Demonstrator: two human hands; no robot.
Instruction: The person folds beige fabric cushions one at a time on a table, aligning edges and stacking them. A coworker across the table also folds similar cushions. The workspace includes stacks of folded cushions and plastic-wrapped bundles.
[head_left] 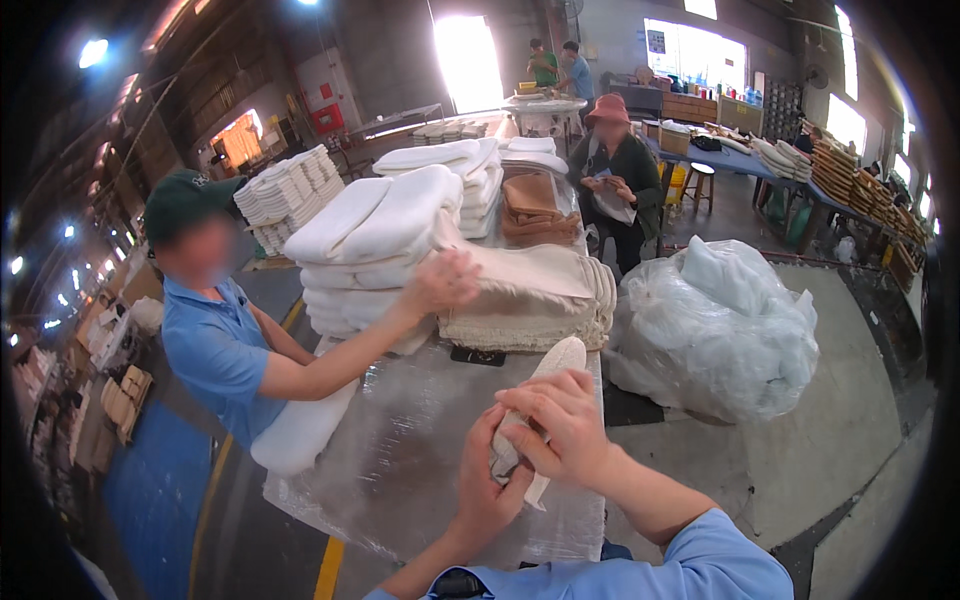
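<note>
Insole piece (560, 362): cream-white, flat, elongated with rounded far end; looks like soft felt or foam; lower part hidden in both hands, upper end sticks out toward the table centre.
Location: held above the near edge of the plastic-covered table (400, 450), not resting on it.
Right hand (562, 420): on top, fingers curled and pressed down over the piece's lower half, pinching it.
Left hand (490, 490): underneath, palm up, fingers wrapped round the lower end, closed on it.
Sleeves: light blue, both forearms enter from the bottom edge.
Co-worker's hand (445, 280): person in blue shirt at left, hand on a folded beige stack (540, 300).
White stacks (375, 235): piled behind, mid table.
Plastic bag (715, 330): big, clear, crumpled, on the floor right of the table.
</note>
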